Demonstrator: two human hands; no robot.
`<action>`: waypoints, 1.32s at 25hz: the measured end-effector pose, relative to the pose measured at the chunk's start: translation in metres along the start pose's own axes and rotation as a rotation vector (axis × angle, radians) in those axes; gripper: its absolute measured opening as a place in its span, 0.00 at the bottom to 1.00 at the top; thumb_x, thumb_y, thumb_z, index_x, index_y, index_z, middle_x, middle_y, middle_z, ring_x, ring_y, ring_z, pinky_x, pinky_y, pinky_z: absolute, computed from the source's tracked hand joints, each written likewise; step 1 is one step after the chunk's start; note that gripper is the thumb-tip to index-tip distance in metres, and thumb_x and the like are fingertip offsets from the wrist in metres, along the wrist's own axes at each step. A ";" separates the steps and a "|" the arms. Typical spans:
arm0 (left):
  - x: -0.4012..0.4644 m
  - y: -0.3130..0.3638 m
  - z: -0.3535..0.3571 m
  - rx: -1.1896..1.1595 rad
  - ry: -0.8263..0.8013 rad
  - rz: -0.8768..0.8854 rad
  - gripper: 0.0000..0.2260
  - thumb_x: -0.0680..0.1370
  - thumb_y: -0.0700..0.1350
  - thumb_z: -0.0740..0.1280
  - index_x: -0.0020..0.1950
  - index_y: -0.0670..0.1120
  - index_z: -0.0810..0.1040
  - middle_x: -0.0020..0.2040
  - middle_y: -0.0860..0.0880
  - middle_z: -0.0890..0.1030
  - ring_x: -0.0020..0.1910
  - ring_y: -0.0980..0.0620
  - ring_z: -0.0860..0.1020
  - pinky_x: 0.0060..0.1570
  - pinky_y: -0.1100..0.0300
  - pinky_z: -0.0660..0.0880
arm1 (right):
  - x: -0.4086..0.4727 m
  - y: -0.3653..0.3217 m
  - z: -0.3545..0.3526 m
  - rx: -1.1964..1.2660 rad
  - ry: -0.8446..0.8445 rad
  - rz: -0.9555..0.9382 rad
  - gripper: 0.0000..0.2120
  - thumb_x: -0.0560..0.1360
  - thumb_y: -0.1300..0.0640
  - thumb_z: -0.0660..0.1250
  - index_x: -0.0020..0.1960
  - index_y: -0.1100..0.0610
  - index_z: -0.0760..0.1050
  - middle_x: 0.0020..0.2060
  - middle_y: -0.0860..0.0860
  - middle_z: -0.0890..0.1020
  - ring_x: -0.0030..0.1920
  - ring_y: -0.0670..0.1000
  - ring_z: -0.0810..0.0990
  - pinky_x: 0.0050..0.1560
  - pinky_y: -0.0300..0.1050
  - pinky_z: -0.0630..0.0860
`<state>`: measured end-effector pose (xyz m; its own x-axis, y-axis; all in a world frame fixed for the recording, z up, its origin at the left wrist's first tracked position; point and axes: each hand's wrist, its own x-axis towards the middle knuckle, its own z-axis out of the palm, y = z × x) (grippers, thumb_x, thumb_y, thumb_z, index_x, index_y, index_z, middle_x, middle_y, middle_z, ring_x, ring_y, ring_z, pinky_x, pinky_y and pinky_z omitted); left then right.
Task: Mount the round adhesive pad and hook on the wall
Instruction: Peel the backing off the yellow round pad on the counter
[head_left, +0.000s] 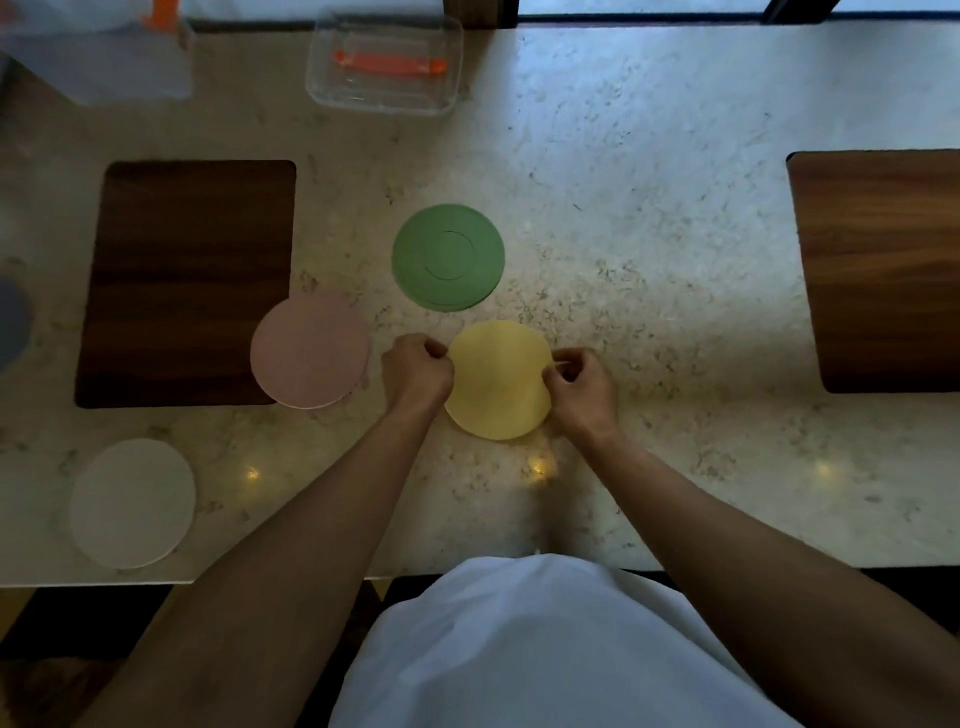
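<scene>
A yellow round pad (497, 382) lies on the marble counter (649, 260) in front of me. My left hand (417, 371) pinches its left edge and my right hand (582, 387) pinches its right edge, both with fingers closed on the rim. A green round pad (448, 257) with a circular groove lies just beyond it. A pink round pad (310, 351) sits to the left, half over a dark mat. A white round pad (133, 503) lies near the front left edge. No hook is visible.
A dark wooden mat (187, 280) lies at left and another (883, 270) at right. A clear plastic box (385, 65) holding an orange item stands at the back. A blurred container (98, 52) sits at the back left. The counter's front edge runs below my arms.
</scene>
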<state>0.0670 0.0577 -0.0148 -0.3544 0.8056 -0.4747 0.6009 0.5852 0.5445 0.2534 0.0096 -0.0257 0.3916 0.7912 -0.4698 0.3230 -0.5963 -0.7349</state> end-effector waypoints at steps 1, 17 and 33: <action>0.007 0.005 -0.005 -0.013 0.003 0.004 0.11 0.71 0.38 0.68 0.51 0.45 0.84 0.50 0.47 0.85 0.49 0.49 0.82 0.48 0.62 0.74 | 0.008 -0.009 0.000 -0.009 0.006 -0.020 0.08 0.75 0.56 0.69 0.54 0.51 0.76 0.41 0.41 0.79 0.42 0.39 0.78 0.39 0.33 0.73; 0.132 0.051 -0.043 -0.043 0.127 0.095 0.15 0.73 0.36 0.62 0.58 0.40 0.81 0.55 0.41 0.83 0.54 0.44 0.80 0.51 0.61 0.72 | 0.126 -0.111 0.065 -0.134 0.036 -0.191 0.11 0.70 0.62 0.66 0.52 0.56 0.78 0.35 0.44 0.79 0.36 0.40 0.76 0.32 0.26 0.66; 0.162 0.053 -0.037 0.047 0.130 0.156 0.12 0.71 0.36 0.65 0.50 0.41 0.84 0.48 0.43 0.85 0.49 0.46 0.82 0.47 0.60 0.76 | 0.150 -0.110 0.082 -0.306 0.066 -0.282 0.10 0.73 0.61 0.66 0.53 0.58 0.79 0.46 0.53 0.82 0.48 0.51 0.79 0.51 0.38 0.70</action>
<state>0.0146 0.2227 -0.0371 -0.3421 0.8931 -0.2922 0.6878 0.4499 0.5697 0.2061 0.2050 -0.0553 0.3022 0.9248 -0.2312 0.6627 -0.3781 -0.6464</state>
